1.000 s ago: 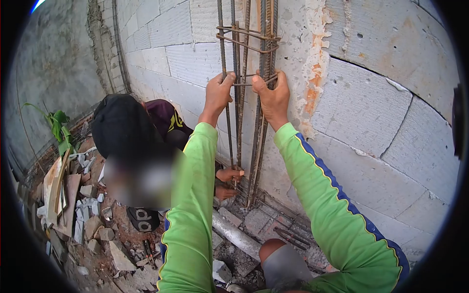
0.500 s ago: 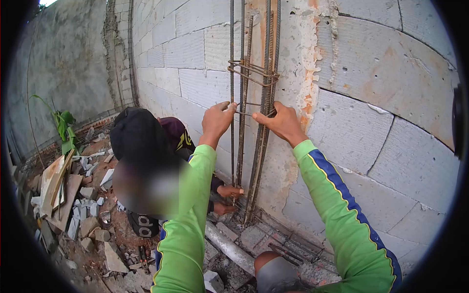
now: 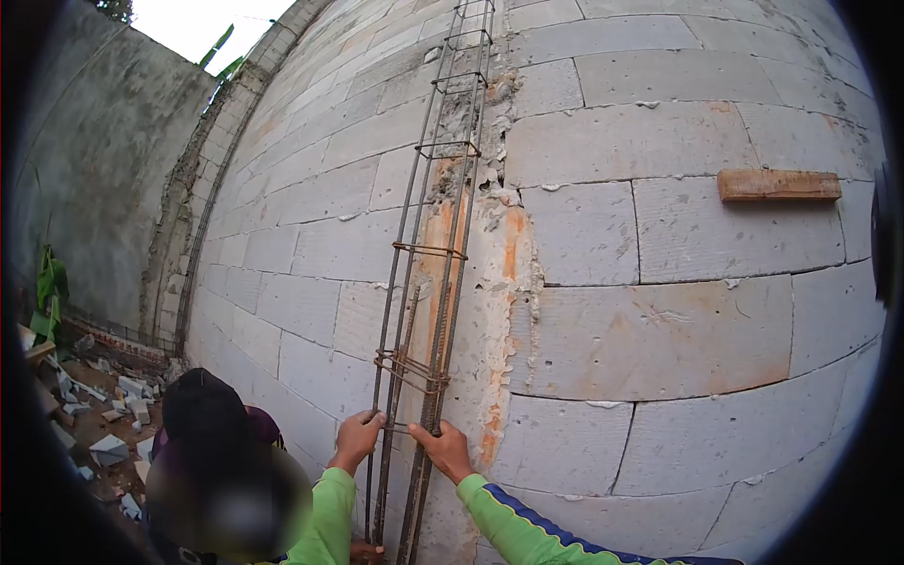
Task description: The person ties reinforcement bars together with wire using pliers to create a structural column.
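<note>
A tall cage of rusty rebar (image 3: pixel 421 282) stands upright against a grey block wall (image 3: pixel 650 311), tied with wire stirrups (image 3: pixel 411 369) at intervals. My left hand (image 3: pixel 357 438) grips the left vertical bar low in the view. My right hand (image 3: pixel 443 449) holds the right bar and a loose stirrup at the same height. Both sleeves are bright green; the right has a blue stripe. Below my hands the cage foot is out of view.
A person in a black cap (image 3: pixel 202 414) crouches at the lower left beside the cage. Broken block rubble (image 3: pixel 104 414) lies on the ground at left. A wooden piece (image 3: pixel 779 185) sticks out of the wall at upper right. A rough concrete wall (image 3: pixel 94 188) closes the left side.
The view has tilted sharply upward, showing the cage's upper length. My hands stay on the bars at the same stirrup. The crouching person's hands at the cage foot dropped out of view.
</note>
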Demonstrator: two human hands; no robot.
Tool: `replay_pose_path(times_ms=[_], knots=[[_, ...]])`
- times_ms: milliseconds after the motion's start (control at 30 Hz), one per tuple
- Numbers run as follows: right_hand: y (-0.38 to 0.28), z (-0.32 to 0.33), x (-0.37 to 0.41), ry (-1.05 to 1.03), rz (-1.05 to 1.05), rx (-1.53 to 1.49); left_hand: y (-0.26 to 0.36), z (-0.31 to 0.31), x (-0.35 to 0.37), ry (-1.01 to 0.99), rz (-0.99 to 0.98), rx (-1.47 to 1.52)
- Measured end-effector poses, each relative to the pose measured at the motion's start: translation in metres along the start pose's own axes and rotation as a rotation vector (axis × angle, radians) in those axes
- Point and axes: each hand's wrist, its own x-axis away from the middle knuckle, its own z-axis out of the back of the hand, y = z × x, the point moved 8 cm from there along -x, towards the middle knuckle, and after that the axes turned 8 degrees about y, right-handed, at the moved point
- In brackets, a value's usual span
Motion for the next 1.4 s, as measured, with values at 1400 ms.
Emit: replay_pose_path(times_ms=[1400], knots=[[0.094, 0.038, 0.153, -0.073, -0.175, -0.065, 0.005, 0.062, 0.136, 0.116, 0.183, -0.182]])
